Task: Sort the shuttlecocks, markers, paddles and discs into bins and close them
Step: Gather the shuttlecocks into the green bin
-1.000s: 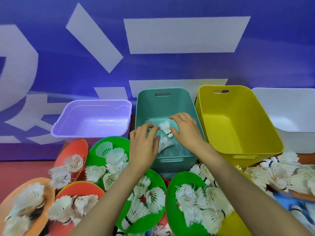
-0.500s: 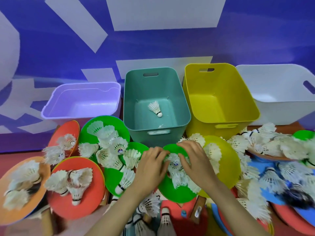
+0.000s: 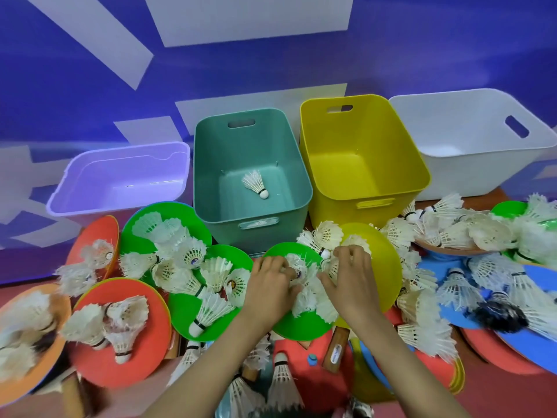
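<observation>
One white shuttlecock [image 3: 254, 184] lies on the floor of the teal bin [image 3: 251, 236]. Just in front of that bin, several shuttlecocks are heaped on a green disc [image 3: 294, 325]. My left hand [image 3: 269, 285] grips a shuttlecock [image 3: 297, 268] in that heap. My right hand [image 3: 351, 280] pinches another shuttlecock [image 3: 327, 262] beside it, at the edge of a yellow disc [image 3: 382, 267]. More shuttlecocks lie on green, red and orange discs to the left and on blue discs to the right.
A lilac bin [image 3: 120, 176], a yellow bin [image 3: 361, 164] and a white bin [image 3: 470, 140] stand in a row with the teal one against a blue wall. A wooden paddle handle [image 3: 336, 351] and a small blue cap [image 3: 312, 359] lie near my wrists.
A second ago both hands were over the teal bin and let go of a shuttlecock into it. They have since drawn back to the heap on the green disc and closed on shuttlecocks.
</observation>
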### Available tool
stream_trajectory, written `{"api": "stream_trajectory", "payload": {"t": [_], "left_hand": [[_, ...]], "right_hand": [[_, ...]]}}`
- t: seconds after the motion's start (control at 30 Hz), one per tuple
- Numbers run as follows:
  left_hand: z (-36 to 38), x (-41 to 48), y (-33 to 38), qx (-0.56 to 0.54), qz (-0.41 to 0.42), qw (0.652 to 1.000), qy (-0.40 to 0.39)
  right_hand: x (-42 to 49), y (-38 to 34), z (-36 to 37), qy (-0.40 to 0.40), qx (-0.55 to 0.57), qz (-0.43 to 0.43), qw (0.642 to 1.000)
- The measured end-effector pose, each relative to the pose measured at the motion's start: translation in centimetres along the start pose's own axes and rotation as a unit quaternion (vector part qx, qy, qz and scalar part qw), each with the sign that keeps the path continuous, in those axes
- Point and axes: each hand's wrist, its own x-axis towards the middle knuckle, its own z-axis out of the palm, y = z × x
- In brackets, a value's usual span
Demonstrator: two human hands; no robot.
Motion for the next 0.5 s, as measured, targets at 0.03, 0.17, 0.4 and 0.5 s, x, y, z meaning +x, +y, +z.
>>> {"api": "stream_trajectory", "payload": {"t": [0.03, 0.17, 0.4, 0.5], "left_hand": [[0.1, 0.0, 0.0, -0.001, -0.008, 1.000, 0.011], [0.1, -0.2, -0.1, -0.032, -0.012, 0.995, 0.098], [-1.4, -0.7, -0.4, -0.039, -0.005, 0.984, 0.172], [-1.7, -0.7, -0.5, -0.044, -0.006, 0.983, 0.179]], "right_hand": [[-0.1, 0.0, 0.0, 0.012, -0.010, -0.002, 1.000], [-0.3, 0.5, 0.2, -0.003, -0.060, -0.005, 0.998], [-0.1, 0.2, 1.1, -0.023, -0.058, -0.024, 0.998], [0.3, 0.3, 1.0, 0.006, -0.044, -0.035, 0.998]]}}
